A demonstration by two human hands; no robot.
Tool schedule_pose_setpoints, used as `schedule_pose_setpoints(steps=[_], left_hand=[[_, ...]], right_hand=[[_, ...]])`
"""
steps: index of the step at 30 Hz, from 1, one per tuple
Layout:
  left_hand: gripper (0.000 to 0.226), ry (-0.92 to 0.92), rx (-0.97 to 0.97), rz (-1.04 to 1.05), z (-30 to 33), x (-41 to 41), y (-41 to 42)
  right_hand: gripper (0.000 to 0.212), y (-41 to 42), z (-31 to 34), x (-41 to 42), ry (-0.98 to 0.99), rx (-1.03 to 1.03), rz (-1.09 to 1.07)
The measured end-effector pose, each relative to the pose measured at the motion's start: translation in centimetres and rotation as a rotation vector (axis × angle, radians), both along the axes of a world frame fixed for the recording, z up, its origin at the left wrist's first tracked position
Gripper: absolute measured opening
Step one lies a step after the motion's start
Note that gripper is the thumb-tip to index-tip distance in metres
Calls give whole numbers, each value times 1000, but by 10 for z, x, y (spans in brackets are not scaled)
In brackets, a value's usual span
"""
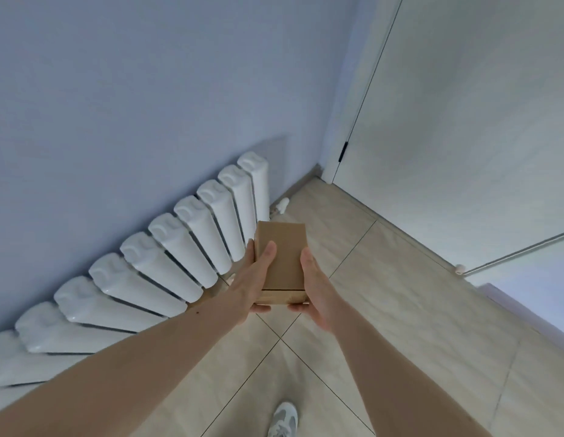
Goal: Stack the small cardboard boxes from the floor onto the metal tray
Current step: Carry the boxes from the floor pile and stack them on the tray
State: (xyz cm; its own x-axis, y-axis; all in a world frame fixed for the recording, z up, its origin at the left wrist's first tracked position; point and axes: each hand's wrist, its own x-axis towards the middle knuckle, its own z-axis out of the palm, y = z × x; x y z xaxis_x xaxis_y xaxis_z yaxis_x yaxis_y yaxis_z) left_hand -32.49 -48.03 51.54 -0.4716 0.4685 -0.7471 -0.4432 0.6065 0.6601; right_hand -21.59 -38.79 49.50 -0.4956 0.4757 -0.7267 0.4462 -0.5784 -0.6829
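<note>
Both hands hold one small cardboard box (281, 258) in the air, just right of the white radiator's (167, 263) near end & above the tiled floor (384, 326). Left hand (252, 279): thumb lies on the box top, fingers curl under the near bottom edge. Right hand (315, 288): palm flat vs the right side, fingertips hooked under the near corner. So both hands are partly closed round the box, neither loose. There may be a 2nd box under the first (a seam shows low on the near face) but can't tell for sure.

Metal tray isn't in view; no other boxes visible on the floor either. A shoe (283, 419) shows at the bottom edge, a door (463, 121) far right of the radiator.

Step in hand, as I read it: carrying the box to the tray. To do it well: keep it level w/ support underneath, don't squeeze the sides (thin card dents), set it down square to the tray edge so later boxes stack flush, release only once it sits flat.
</note>
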Motion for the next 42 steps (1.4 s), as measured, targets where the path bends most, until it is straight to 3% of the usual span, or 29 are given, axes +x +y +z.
schedule_pose_setpoints(steps=[3, 10, 22, 28, 42], left_hand=[[81, 28, 25, -78, 51, 14, 5], [68, 42, 99, -233, 137, 35, 6], [59, 23, 233, -567, 230, 122, 24], [78, 6, 249, -708, 254, 208, 42], [78, -66, 231, -955, 249, 497, 91]], right_hand=[[46, -2, 54, 21, 9, -3, -130], [47, -21, 140, 53, 35, 73, -328], [49, -54, 249, 154, 38, 233, -651], [49, -59, 272, 240, 20, 288, -790], [48, -43, 280, 524, -93, 309, -979]])
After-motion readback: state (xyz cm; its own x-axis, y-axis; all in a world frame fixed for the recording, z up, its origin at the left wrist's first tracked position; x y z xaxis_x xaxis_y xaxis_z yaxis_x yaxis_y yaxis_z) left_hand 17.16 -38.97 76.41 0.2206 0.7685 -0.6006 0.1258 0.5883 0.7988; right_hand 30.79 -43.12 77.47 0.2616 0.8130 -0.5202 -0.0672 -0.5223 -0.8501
